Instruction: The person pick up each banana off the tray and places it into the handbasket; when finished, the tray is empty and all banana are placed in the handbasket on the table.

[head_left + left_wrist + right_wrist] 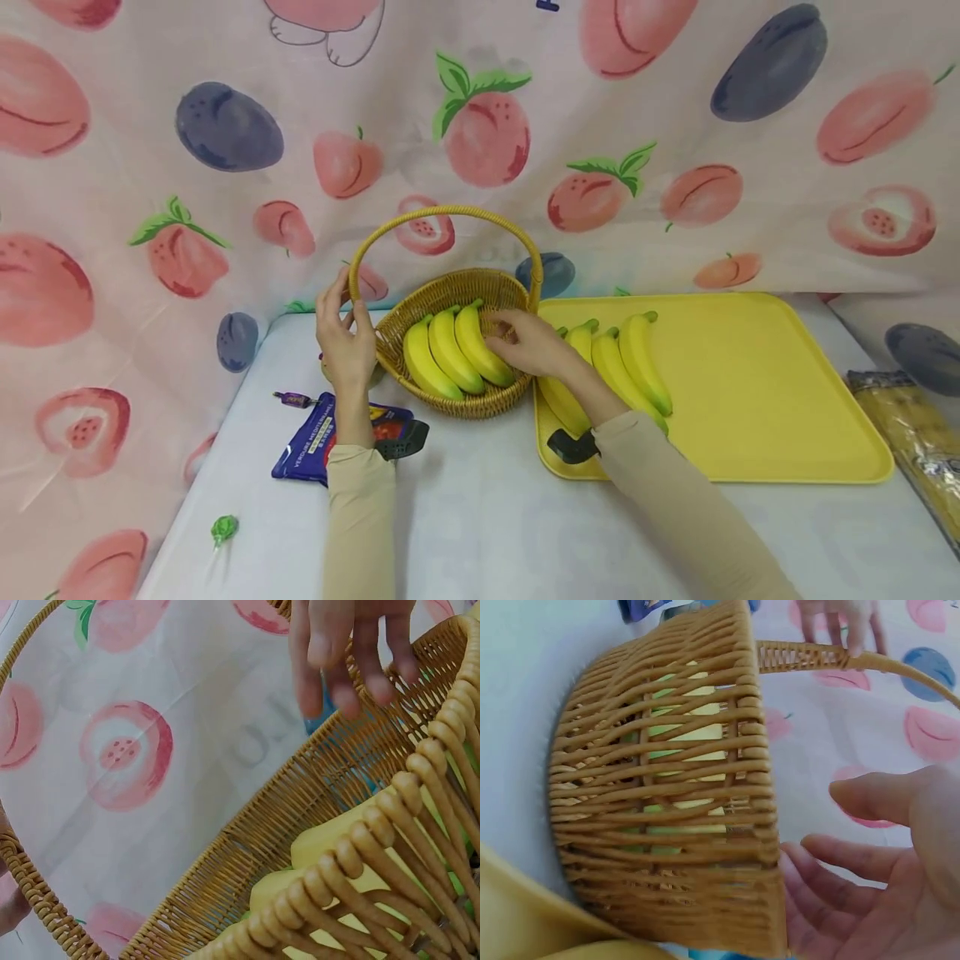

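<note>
A wicker basket (480,407) with a tall arched handle (450,212) stands on the table, with several yellow bananas (453,354) lying side by side inside. My left hand (347,343) holds the left side of the handle near its base, with fingers on both sides of it. Over the basket's right rim reaches my right hand (528,343), its fingers loosely bent beside the rightmost banana. In the right wrist view the thumb and fingers of that right hand (885,855) are apart, with nothing between them. Slats of the basket wall (667,772) partly hide the bananas there.
Right of the basket, a yellow tray (765,392) bears several more bananas (637,367) at its left end. A blue package (306,442), a wrapped candy (294,400) and a green lollipop (223,529) lie left. A clear-wrapped pack (911,437) lies at the far right.
</note>
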The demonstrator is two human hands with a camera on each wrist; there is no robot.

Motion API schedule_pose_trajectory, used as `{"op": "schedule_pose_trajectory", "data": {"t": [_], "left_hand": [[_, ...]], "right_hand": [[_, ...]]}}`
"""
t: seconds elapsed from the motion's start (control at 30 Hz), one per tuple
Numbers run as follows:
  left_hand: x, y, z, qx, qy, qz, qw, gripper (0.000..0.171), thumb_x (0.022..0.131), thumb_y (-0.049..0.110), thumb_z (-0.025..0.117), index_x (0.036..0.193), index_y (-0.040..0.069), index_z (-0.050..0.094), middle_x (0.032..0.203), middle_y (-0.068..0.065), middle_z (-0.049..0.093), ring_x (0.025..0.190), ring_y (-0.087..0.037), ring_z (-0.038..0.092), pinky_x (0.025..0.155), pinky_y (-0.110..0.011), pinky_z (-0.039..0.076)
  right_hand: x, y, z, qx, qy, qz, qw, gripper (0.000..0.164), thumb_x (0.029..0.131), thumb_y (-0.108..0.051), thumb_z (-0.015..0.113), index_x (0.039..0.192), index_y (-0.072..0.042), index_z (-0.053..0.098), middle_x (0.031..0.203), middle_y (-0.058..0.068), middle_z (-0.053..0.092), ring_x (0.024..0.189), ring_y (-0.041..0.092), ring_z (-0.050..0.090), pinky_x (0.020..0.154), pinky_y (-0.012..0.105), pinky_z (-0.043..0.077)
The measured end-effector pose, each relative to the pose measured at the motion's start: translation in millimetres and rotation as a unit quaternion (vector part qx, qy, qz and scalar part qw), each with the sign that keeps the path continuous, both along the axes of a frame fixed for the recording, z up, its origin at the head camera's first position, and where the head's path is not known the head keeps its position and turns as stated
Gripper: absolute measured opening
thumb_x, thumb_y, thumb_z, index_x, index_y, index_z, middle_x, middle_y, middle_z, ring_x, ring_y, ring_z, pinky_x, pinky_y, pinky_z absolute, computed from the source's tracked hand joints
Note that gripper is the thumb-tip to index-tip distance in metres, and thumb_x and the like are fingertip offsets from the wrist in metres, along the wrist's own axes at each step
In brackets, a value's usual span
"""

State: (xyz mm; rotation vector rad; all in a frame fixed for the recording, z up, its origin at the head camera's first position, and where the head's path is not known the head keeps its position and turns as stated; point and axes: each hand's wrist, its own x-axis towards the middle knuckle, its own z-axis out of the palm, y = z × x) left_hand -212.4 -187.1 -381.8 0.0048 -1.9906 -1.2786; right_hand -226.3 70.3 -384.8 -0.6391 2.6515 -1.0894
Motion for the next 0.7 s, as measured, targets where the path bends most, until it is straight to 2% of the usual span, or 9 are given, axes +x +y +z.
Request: {"op": "schedule_pose_trajectory", "data": {"t": [0.13, 0.23, 0.47, 0.6, 0.7], "left_hand": [[-0.3, 1, -1.1, -0.003, -0.005, -0.001, 1.0, 0.046, 0.094, 0.003, 0.048, 0.138, 0.019, 0.05, 0.124, -0.015, 0.051, 0.116, -0.022, 0.05, 0.094, -0.045, 0.05], [-1.0, 2, -1.8, -0.002, 0.0, -0.004, 1.0, 0.047, 0.094, 0.003, 0.048, 0.138, 0.02, 0.049, 0.125, -0.016, 0.051, 0.117, -0.024, 0.05, 0.097, -0.044, 0.048], [-1.4, 6, -0.3, 0.0, -0.003, -0.012, 0.9999, 0.048, 0.093, 0.003, 0.049, 0.139, 0.017, 0.048, 0.125, -0.015, 0.05, 0.117, -0.025, 0.049, 0.098, -0.044, 0.047], [-0.4, 5, 0.4, -0.001, -0.01, -0.011, 0.9999, 0.049, 0.093, 0.003, 0.05, 0.14, 0.018, 0.047, 0.126, -0.016, 0.05, 0.117, -0.025, 0.049, 0.098, -0.045, 0.047], [-0.5, 4, 1.4, -0.003, -0.014, -0.01, 0.9999, 0.049, 0.093, 0.005, 0.051, 0.14, 0.017, 0.046, 0.126, -0.016, 0.049, 0.117, -0.024, 0.049, 0.097, -0.044, 0.047]], "right_hand": [[16.8, 12, 1.3, -0.035, 0.038, -0.019, 0.998, 0.04, 0.094, -0.027, 0.054, 0.131, -0.009, 0.055, 0.119, 0.01, 0.061, 0.1, 0.022, 0.059, 0.083, 0.036, 0.051], [27.1, 22, 1.9, -0.061, 0.066, -0.031, 0.995, 0.035, 0.094, -0.024, 0.055, 0.127, -0.011, 0.058, 0.114, 0.008, 0.062, 0.096, 0.019, 0.059, 0.078, 0.035, 0.051], [41.8, 49, -3.7, -0.087, 0.048, -0.059, 0.993, 0.038, 0.096, -0.023, 0.054, 0.131, -0.009, 0.053, 0.116, 0.007, 0.06, 0.102, 0.019, 0.057, 0.082, 0.036, 0.05], [43.5, 62, -10.6, -0.09, 0.06, -0.072, 0.991, 0.037, 0.096, -0.021, 0.054, 0.13, -0.007, 0.054, 0.115, 0.009, 0.06, 0.101, 0.022, 0.058, 0.083, 0.038, 0.05], [42.6, 73, -14.8, -0.094, 0.053, -0.085, 0.991, 0.037, 0.096, -0.023, 0.053, 0.13, -0.008, 0.053, 0.114, 0.01, 0.059, 0.103, 0.023, 0.057, 0.084, 0.039, 0.049]]}}
